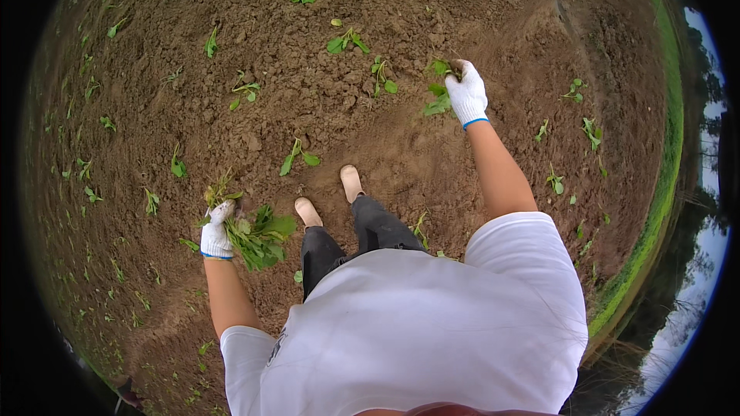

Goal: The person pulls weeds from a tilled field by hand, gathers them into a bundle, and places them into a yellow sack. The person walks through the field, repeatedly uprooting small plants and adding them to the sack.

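My left hand (218, 230), in a white knit glove with a blue cuff, is closed around a bunch of leafy green seedlings (260, 238), roots pointing up and away from me. My right hand (466, 89), gloved alike with soiled fingertips, is held out to the right with the fingers curled on a green seedling (438, 99). Whether that seedling touches the soil, I cannot tell. Left of my right hand, a drooping seedling (382, 76) stands in the brown soil (347, 110). Another seedling (298, 156) is just beyond my feet.
Several small seedlings (177, 163) are spread in rough rows over the tilled soil. My feet in pale shoes (351, 183) stand on smoother ground. A furrow (569, 29) runs at the upper right, and a grass strip (670, 127) edges the plot on the right.
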The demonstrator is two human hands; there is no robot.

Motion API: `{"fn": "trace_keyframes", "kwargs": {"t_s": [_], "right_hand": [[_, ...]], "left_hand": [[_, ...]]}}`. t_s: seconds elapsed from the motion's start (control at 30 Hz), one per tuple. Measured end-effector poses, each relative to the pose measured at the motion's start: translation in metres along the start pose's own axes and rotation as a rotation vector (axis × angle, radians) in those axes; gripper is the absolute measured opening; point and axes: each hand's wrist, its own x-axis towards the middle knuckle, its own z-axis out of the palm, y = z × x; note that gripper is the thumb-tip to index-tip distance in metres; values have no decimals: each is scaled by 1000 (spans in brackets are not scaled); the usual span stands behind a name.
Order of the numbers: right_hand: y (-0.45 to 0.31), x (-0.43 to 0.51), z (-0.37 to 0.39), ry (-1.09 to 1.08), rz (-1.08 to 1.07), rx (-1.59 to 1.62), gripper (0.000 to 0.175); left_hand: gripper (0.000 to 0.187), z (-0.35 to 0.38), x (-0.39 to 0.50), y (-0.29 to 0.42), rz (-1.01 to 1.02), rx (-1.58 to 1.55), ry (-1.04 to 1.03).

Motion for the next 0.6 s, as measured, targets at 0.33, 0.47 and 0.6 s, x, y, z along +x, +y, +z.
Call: {"fn": "trace_keyframes", "kwargs": {"t_s": [0.33,0.47,0.6], "right_hand": [[-46,166,-63,172,-63,-269,57],[-90,35,21,-442,53,628,47],[-144,-101,49,-926,68,819,45]], "left_hand": [[38,40,-2,-6,44,-133,-13],[35,97,-2,-1,85,-328,-27],[34,137,-2,4,132,-488,-86]]}}
